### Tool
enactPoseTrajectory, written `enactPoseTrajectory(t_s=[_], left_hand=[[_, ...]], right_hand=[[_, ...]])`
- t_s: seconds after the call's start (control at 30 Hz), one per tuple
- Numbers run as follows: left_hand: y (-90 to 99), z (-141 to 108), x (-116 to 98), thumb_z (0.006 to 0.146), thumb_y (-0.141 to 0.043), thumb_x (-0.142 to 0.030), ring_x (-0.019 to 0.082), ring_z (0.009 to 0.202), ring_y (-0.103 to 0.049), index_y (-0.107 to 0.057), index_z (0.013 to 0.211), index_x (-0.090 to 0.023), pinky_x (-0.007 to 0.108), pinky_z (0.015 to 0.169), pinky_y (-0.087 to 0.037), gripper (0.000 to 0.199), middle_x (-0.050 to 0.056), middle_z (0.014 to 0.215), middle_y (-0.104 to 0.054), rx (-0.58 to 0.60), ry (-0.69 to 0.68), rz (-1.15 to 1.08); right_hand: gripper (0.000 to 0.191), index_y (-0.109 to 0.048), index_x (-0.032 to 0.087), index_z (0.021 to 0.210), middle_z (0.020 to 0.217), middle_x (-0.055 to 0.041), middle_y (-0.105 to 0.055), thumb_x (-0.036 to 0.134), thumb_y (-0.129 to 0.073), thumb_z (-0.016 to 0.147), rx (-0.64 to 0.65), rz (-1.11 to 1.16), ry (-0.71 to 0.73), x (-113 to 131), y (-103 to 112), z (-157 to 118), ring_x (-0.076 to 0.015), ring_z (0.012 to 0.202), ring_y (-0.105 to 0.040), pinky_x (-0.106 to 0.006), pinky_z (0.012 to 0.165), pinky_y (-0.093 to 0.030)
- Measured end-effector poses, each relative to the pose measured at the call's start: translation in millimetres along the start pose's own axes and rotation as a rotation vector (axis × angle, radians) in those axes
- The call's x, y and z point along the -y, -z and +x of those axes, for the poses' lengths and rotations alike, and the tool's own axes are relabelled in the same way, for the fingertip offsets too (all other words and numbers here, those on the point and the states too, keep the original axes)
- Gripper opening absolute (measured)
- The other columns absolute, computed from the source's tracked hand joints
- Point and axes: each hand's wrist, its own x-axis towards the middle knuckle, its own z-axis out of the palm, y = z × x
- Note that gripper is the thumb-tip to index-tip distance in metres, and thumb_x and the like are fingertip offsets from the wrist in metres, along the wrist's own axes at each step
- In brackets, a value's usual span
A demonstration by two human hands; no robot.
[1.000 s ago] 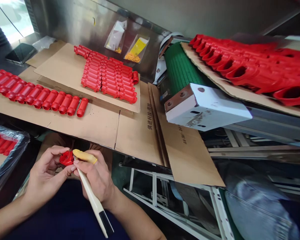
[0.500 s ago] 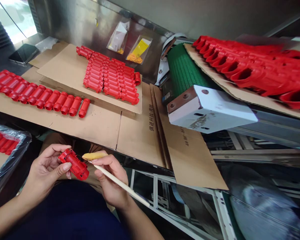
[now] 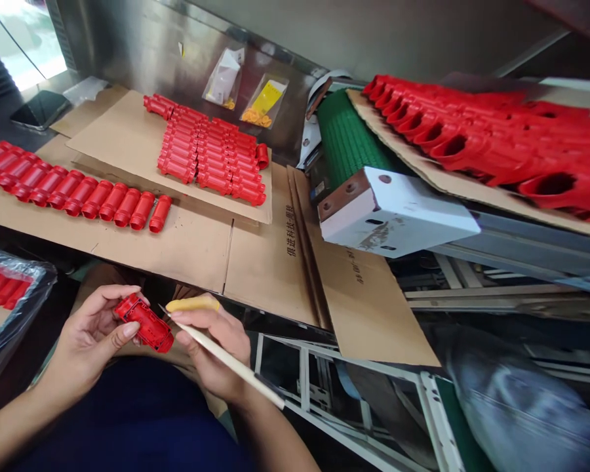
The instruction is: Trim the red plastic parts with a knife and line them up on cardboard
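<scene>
Though sideways, "俱进科技" (image 3: pixel 291 238) on cardboard (image 3: pixel 258 275); in hands (image 3: pixel 91 328), red part (image 3: pixel 148 323), pale tool (image 3: pixel 233 364).

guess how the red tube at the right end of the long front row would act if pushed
The red tube looks rounded and lies on its side, so it might roll, likely more freely away from the row. Its plastic-looking body should stay stiff.

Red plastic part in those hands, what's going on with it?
The left hand holds the red part tilted, its open side showing. The right hand grips a pale-handled tool, its tip close to the part. On the cardboard behind, a row of red pieces lies side by side.
</scene>
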Motion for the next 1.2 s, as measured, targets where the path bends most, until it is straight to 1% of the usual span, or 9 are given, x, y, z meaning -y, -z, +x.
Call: enactPoseTrajectory(t_s=[0.2, 0.5, 0.7, 0.83, 0.93, 1.0, 1.07, 1.17, 1.2], left_hand=[[-1.3, -2.0, -1.7, 0.087, -0.091, -0.028, 0.022, 0.089, -0.081, -0.079, 0.124, -0.026, 0.027, 0.075, -0.069, 0.039, 0.007, 0.107, -0.082, 0.016, 0.013, 0.004], [-3.5, -2.6, -5.5, 0.085, -0.092, -0.028, 0.022, 0.088, -0.081, -0.082, 0.121, -0.026, 0.025, 0.075, -0.068, 0.037, 0.007, 0.104, -0.083, -0.002, 0.016, 0.009], [-4.6, -1.4, -6.2, 0.084, -0.093, -0.029, 0.022, 0.089, -0.08, -0.082, 0.121, -0.029, 0.026, 0.076, -0.067, 0.039, 0.007, 0.11, -0.081, -0.019, -0.039, 0.091], [-7.5, -1.6, -4.2, 0.085, -0.092, -0.028, 0.018, 0.083, -0.078, -0.082, 0.12, -0.03, 0.024, 0.074, -0.066, 0.036, 0.005, 0.106, -0.079, -0.06, -0.091, 0.123], [-7.9, -1.8, -3.1, 0.085, -0.092, -0.028, 0.017, 0.08, -0.078, -0.08, 0.119, -0.029, 0.024, 0.074, -0.066, 0.036, 0.003, 0.1, -0.081, -0.081, -0.069, 0.096], [-7.4, -2.1, -5.0, 0.085, -0.093, -0.029, 0.017, 0.072, -0.076, -0.079, 0.12, -0.027, 0.024, 0.068, -0.065, 0.038, 0.003, 0.091, -0.081, -0.071, -0.023, 0.069], [-7.4, -3.0, -9.4, 0.083, -0.094, -0.031, 0.016, 0.065, -0.073, -0.078, 0.119, -0.025, 0.025, 0.062, -0.064, 0.04, 0.003, 0.085, -0.08, -0.07, 0.033, 0.047], [-9.8, -4.6, -17.0, 0.08, -0.096, -0.036, 0.018, 0.069, -0.072, -0.078, 0.118, -0.023, 0.026, 0.062, -0.064, 0.044, 0.005, 0.089, -0.079, -0.095, 0.128, -0.012], [-11.1, -4.9, -18.8, 0.08, -0.096, -0.038, 0.019, 0.072, -0.073, -0.078, 0.118, -0.023, 0.026, 0.064, -0.064, 0.045, 0.005, 0.091, -0.079, -0.102, 0.154, -0.041]], right_hand=[[0.022, -0.077, 0.02, 0.126, 0.117, -0.0131, -0.083, 0.019, -0.07, 0.106, 0.068, -0.027, 0.148, 2.1, -7.4, 2.4, -0.023, 0.104, -0.079, -0.038, 0.088, -0.067], [0.02, -0.077, 0.022, 0.125, 0.112, -0.0111, -0.083, 0.021, -0.068, 0.106, 0.086, -0.074, 0.142, 2.9, -6.4, 4.2, -0.0235, 0.099, -0.079, -0.038, 0.082, -0.068], [0.023, -0.071, 0.02, 0.125, 0.115, -0.0121, -0.082, 0.015, -0.07, 0.103, 0.126, -0.051, 0.125, -1.8, -7.7, 3.6, -0.0249, 0.11, -0.077, -0.04, 0.093, -0.066], [0.034, -0.063, 0.018, 0.137, 0.11, -0.0137, -0.083, 0.01, -0.064, 0.104, 0.205, -0.219, 0.289, -5.5, -13.6, 5.0, -0.0261, 0.1, -0.075, -0.046, 0.091, -0.067], [0.034, -0.062, 0.015, 0.14, 0.111, -0.0168, -0.081, 0.012, -0.061, 0.106, 0.207, -0.386, 0.362, -6.9, -19.2, 3.9, -0.027, 0.096, -0.073, -0.046, 0.087, -0.068], [0.033, -0.063, 0.018, 0.138, 0.115, -0.0164, -0.079, 0.012, -0.062, 0.105, 0.145, -0.351, 0.329, -7.6, -21.3, 1.9, -0.0273, 0.1, -0.073, -0.045, 0.086, -0.069], [0.031, -0.065, 0.022, 0.134, 0.116, -0.0143, -0.079, 0.012, -0.063, 0.105, 0.095, -0.206, 0.227, -7.6, -20.7, -0.6, -0.0272, 0.106, -0.074, -0.045, 0.087, -0.068], [0.015, -0.069, 0.023, 0.123, 0.12, -0.0134, -0.08, 0.027, -0.065, 0.108, 0.071, 0.08, -0.004, -5.4, -15.5, -4.0, -0.026, 0.109, -0.077, -0.043, 0.089, -0.067], [0.016, -0.071, 0.023, 0.119, 0.121, -0.0135, -0.08, 0.035, -0.066, 0.109, 0.069, 0.165, -0.087, -4.2, -13.3, -4.9, -0.0256, 0.109, -0.078, -0.042, 0.09, -0.067]])
